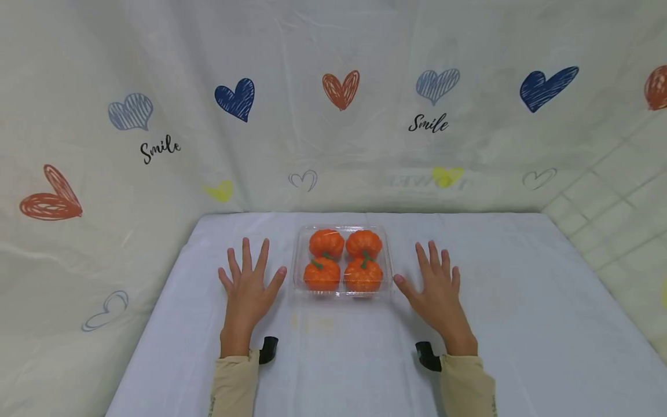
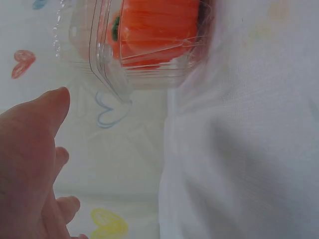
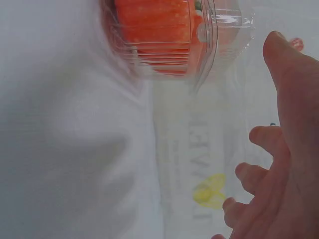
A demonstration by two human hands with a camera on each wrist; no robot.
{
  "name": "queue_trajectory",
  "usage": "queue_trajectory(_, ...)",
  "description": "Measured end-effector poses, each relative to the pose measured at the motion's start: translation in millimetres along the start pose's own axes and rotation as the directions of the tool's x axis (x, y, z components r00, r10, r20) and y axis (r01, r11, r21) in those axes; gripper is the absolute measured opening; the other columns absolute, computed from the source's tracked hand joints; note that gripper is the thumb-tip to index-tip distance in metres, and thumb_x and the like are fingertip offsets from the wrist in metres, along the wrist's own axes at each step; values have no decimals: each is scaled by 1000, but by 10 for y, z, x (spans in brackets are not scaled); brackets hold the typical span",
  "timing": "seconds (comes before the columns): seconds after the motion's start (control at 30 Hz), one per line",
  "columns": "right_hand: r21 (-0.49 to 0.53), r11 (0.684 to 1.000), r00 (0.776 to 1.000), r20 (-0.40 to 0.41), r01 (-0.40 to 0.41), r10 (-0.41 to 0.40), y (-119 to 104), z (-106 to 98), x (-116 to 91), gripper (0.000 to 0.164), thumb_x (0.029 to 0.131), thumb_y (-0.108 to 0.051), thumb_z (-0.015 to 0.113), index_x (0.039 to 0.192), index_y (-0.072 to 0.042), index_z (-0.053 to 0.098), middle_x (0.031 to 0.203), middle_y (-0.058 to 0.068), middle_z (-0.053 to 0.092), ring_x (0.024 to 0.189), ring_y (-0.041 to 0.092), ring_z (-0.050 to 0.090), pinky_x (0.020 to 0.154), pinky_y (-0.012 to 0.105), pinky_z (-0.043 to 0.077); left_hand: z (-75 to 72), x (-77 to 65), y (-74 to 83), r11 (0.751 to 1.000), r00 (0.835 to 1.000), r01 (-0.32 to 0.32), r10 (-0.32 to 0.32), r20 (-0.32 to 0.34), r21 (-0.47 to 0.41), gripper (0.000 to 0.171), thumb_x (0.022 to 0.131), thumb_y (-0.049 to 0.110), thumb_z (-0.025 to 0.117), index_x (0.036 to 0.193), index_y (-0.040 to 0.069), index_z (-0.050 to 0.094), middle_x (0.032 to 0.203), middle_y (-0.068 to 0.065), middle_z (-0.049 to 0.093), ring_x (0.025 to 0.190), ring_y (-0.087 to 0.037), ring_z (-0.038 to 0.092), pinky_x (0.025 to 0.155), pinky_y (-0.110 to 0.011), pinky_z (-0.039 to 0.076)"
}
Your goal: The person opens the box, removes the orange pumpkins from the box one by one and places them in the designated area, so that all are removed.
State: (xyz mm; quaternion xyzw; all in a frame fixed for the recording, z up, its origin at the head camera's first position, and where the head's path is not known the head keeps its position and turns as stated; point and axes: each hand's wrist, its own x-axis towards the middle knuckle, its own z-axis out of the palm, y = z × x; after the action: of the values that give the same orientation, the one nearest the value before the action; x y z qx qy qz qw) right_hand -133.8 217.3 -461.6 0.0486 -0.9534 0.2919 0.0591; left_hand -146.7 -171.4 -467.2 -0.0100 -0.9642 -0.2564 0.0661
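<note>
A clear plastic clamshell box (image 1: 341, 288) stands near the far edge of the table with its lid down. Inside sit several small orange pumpkins (image 1: 322, 274) with green stems, two by two. To the left of the box my left hand (image 1: 249, 295) is spread, palm down, fingers straight, holding nothing. My right hand (image 1: 438, 295) is spread in the same way on the other side, its thumb close to the box's right end. Both wrist views show the box's end walls, with a gap between thumb and plastic in the left wrist view.
A white cloth covers the table (image 1: 359, 365). Behind it hangs a pale curtain (image 1: 292, 139) printed with hearts and the word Smile. Black curved pieces (image 1: 268, 350) stick out at the cuffs of both beige sleeves (image 1: 234, 385).
</note>
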Motion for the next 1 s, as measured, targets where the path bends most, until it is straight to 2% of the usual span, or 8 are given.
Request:
queue_trajectory(0.3,70,994,995,44,83,-86,-63,192,3,101,98,-44,75,171,-3,19,176,24,9,160,52,1,123,75,2,50,-20,10,1000,1000,3,-3,-5,-26,84,107,58,55,173,21,21,178,-18,-5,159,-50,-16,119,-79,-8)
queue_trajectory(0.5,179,982,990,111,61,-82,-119,305,-28,105,94,-42,82,171,-6,20,177,19,12,161,46,6,126,71,5,88,-31,42,996,1000,-12,10,-16,-87,84,107,56,56,173,19,21,178,-21,-1,159,-53,-9,119,-81,-2)
queue_trajectory(0.73,258,964,986,135,57,-95,-131,348,-51,105,96,-39,82,172,-9,17,176,17,21,160,41,20,127,65,14,125,-37,85,982,1000,-25,22,-16,-185,87,107,49,59,174,16,15,178,-19,0,160,-51,-7,121,-79,0)
queue_trajectory(0.83,262,963,986,132,63,-100,-130,341,-48,105,97,-43,80,173,-10,15,176,16,21,160,41,22,127,65,18,142,-53,113,966,1000,-18,16,-6,-258,89,108,49,59,174,17,9,179,-16,-1,161,-48,-7,122,-77,2)
queue_trajectory(1.0,274,959,986,126,71,-109,-114,343,-50,106,97,-49,79,173,-13,14,176,16,21,159,43,24,124,65,26,209,-137,150,905,999,10,6,35,-425,95,106,53,60,174,23,1,180,-8,-2,164,-39,-3,125,-71,8)
